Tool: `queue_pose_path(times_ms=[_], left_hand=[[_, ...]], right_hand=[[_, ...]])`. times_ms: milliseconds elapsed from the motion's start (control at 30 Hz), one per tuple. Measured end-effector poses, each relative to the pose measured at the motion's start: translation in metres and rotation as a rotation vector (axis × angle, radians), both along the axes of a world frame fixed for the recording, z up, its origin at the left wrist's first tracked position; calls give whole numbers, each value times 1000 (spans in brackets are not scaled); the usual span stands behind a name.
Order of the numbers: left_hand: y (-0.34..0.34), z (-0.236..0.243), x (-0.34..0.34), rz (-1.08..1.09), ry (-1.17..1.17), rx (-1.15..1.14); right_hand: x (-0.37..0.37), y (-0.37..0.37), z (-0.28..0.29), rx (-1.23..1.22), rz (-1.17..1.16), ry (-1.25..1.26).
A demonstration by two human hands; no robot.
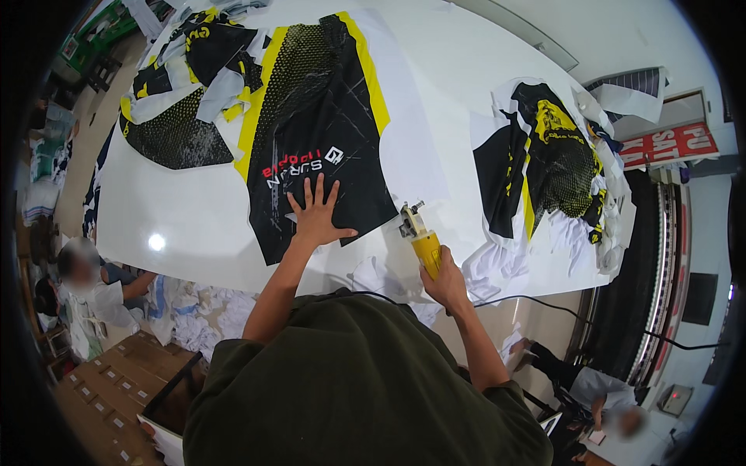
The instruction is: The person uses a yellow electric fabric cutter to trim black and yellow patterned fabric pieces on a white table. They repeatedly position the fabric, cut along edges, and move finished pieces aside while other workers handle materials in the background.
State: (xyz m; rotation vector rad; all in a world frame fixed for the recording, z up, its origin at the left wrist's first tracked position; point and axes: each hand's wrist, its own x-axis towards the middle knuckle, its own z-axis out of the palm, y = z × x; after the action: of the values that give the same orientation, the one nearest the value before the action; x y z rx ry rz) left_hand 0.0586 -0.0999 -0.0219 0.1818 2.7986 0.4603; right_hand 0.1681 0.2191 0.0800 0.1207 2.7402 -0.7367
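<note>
A long black fabric panel (311,109) with yellow side strips, mesh pattern and red and white lettering lies on a white table (171,210), over a white backing sheet. My left hand (315,213) rests spread on the lower part of the panel, fingers apart, holding nothing. My right hand (441,276) grips a yellow electric cutter (423,242), its metal head just right of the panel's lower right corner. A dark cord runs from the tool toward the right.
Piles of printed fabric pieces (552,155) lie at the table's right and upper left (179,132). Scraps (210,311) lie below the table's edge. A seated person (113,299) is at left, another (598,388) lower right. Cardboard boxes (109,396) stand lower left, a long dark machine (629,287) right.
</note>
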Motion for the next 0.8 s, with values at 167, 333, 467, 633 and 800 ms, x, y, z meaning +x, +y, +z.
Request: queue_pose_path(times_ms=[167,333,467,633,800], left_hand=[[-1,-2,3,9,35,28],[-1,1,2,8,12,31],[-2,2,1,7,7,45],[-2,4,1,12,6,41],[-2,6,1,16,8,51]], right_hand=[[-12,1,-2,6,27,-2],[-23,1,-4,1,50,-11],[-33,-3,-4,3,62,-9],[-49,-10,-4,-13,59,-26],[-67,-23,-10,-30,70,13]])
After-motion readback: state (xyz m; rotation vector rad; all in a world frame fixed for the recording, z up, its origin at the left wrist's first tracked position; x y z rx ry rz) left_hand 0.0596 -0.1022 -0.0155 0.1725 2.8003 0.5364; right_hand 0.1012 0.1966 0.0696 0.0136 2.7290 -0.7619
